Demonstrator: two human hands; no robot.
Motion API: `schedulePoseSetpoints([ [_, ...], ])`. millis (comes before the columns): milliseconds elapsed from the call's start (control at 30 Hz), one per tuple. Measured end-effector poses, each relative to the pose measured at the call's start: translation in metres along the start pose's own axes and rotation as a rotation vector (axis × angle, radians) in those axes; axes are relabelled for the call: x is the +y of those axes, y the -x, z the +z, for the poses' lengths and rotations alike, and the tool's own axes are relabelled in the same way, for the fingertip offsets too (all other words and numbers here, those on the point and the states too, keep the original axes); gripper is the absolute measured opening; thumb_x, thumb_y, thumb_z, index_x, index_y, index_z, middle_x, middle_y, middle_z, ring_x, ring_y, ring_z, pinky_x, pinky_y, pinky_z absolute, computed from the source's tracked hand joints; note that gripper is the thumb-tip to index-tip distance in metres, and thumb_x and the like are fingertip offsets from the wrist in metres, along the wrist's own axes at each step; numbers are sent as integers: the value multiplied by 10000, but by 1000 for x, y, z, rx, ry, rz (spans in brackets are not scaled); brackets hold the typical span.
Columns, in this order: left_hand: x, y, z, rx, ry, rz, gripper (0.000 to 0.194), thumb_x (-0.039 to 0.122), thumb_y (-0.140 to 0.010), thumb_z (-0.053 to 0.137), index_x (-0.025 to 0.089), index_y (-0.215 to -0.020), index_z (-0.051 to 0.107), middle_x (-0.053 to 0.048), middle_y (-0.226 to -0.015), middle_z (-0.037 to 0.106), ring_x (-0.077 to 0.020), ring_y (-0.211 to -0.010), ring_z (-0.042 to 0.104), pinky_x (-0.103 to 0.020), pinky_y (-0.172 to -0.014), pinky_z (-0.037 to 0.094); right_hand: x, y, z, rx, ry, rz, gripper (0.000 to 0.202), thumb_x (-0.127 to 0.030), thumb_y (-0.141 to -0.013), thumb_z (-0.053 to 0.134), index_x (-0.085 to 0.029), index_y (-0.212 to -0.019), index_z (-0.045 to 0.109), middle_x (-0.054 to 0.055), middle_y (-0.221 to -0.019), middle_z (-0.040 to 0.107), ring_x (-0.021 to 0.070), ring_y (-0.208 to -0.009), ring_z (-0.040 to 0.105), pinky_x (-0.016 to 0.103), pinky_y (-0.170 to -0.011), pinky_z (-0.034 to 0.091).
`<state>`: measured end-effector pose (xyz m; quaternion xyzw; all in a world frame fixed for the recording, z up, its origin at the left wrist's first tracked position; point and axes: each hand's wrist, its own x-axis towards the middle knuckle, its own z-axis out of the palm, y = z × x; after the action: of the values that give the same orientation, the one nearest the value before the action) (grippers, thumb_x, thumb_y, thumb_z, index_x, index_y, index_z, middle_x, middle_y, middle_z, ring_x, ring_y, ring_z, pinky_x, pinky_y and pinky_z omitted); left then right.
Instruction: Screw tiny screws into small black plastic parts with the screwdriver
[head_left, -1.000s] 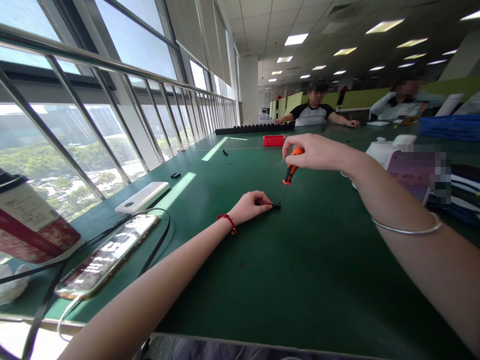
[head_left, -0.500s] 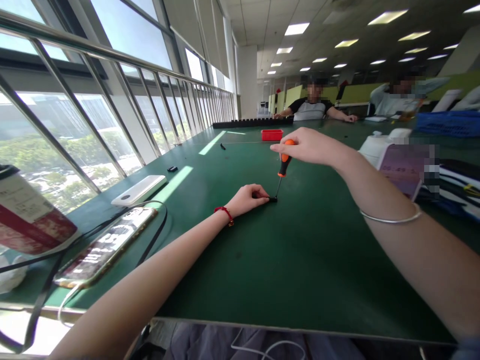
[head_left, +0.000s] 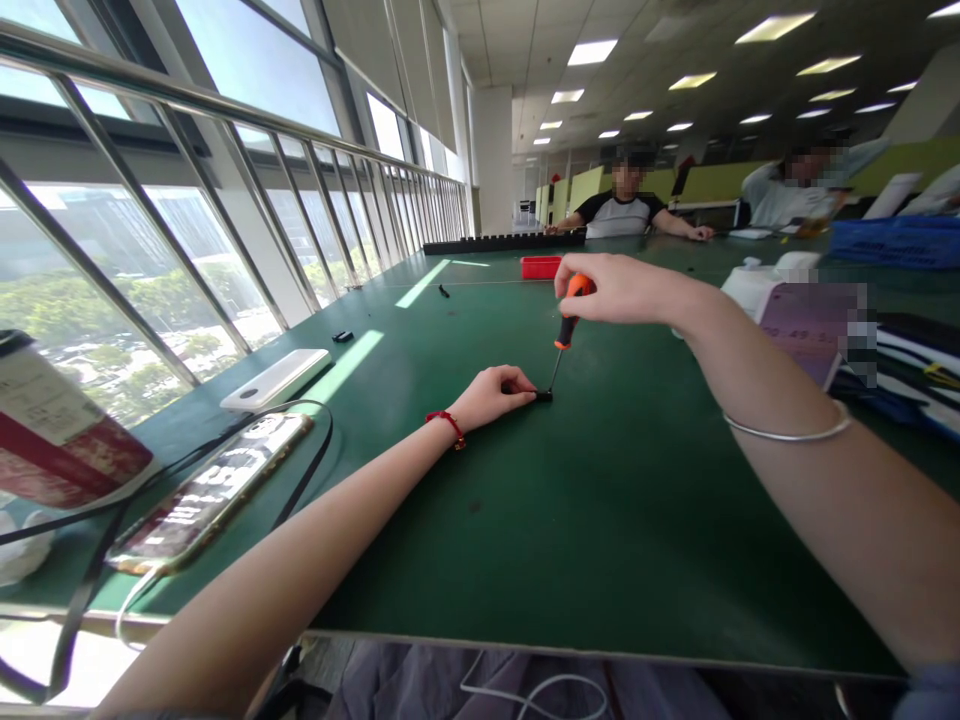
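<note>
My left hand (head_left: 496, 394) rests low on the green table (head_left: 600, 540), thumb and fingers pinched on a small black part (head_left: 544, 396). Most of that part is hidden by the fingertips, and its exact kind does not show. Above it, my right hand (head_left: 626, 288) is closed round the orange and black handle of a screwdriver (head_left: 573, 305). The screwdriver leans slightly, handle up and to the right, and its thin shaft comes down to the black part's right end. Whether the tip sits in a screw is too small to tell.
At left lie a phone (head_left: 217, 490) with a cable, a white power bank (head_left: 277, 380) and a paper cup (head_left: 64, 425). Small black pieces (head_left: 343, 337) lie beyond. A red tray (head_left: 540, 267) and a long black strip (head_left: 502, 243) are farther back. Two people sit across.
The fingers of my right hand have shifted round the screwdriver handle, its wrist turned slightly. My left hand and the black part stay in place on the table.
</note>
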<state>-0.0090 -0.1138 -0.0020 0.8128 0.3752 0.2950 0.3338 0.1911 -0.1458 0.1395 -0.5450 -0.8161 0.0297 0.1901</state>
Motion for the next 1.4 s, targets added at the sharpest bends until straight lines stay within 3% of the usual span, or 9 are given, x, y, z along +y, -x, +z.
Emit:
schedulePoseSetpoints([
  [133,0,0,0,-3,6,-5,198,310,-778,653,121,-836,665,-69,-860,702,-164,-786,633,-288,-742,510,0,1,-1,-24,-24,7,294,-461,-817,497,-200,-782,628,43,-744,591,131,-581,455,298,-538,288],
  [300,1,0,-1,-7,-3,-6,204,311,-775,657,119,-845,667,-67,-853,698,-162,-776,628,-289,-740,506,0,1,0,-4,8,2,237,-360,-732,602,-221,-922,621,35,-834,614,142,-645,488,284,-560,313],
  [433,2,0,-1,-8,9,5,204,314,-774,660,120,-838,665,-64,-848,696,-158,-771,627,-288,-742,504,-1,1,0,1,-23,8,318,-461,-829,469,-198,-769,637,41,-718,582,141,-600,462,301,-551,294],
  [600,0,0,0,-8,5,14,214,325,-776,657,122,-842,663,-63,-849,695,-156,-771,624,-281,-729,501,-3,2,-2,-26,-5,6,237,-386,-764,570,-221,-927,620,38,-840,616,149,-655,492,292,-582,331],
  [733,1,0,-1,-13,6,18,228,335,-776,654,119,-849,660,-64,-846,693,-155,-769,622,-281,-728,501,-3,2,-3,-48,-25,11,294,-448,-831,471,-199,-798,625,43,-760,591,134,-599,460,298,-560,313],
  [867,1,0,-1,-13,0,14,237,346,-771,655,122,-846,660,-62,-838,691,-158,-770,619,-283,-726,499,-1,2,-2,-20,-12,-25,239,-395,-746,594,-217,-903,616,40,-840,613,144,-647,496,288,-574,342],
  [1033,1,0,0,-12,9,23,229,349,-772,655,129,-836,659,-54,-833,689,-149,-755,615,-278,-722,499,0,2,0,-24,-40,-8,360,-528,-831,471,-208,-763,621,45,-732,580,159,-636,503,312,-573,339],
  [1200,2,0,-1,-12,2,20,238,346,-771,655,120,-845,666,-66,-836,691,-159,-756,614,-290,-722,499,-1,0,0,-34,-2,-4,289,-407,-736,615,-244,-974,591,34,-858,613,164,-671,511,308,-579,351],
  [1400,-1,0,-1,-12,7,34,225,335,-781,645,120,-845,662,-60,-819,681,-158,-756,614,-293,-731,503,-1,0,-1,-47,-22,-7,337,-501,-847,456,-210,-768,604,51,-744,580,159,-617,483,310,-554,315],
])
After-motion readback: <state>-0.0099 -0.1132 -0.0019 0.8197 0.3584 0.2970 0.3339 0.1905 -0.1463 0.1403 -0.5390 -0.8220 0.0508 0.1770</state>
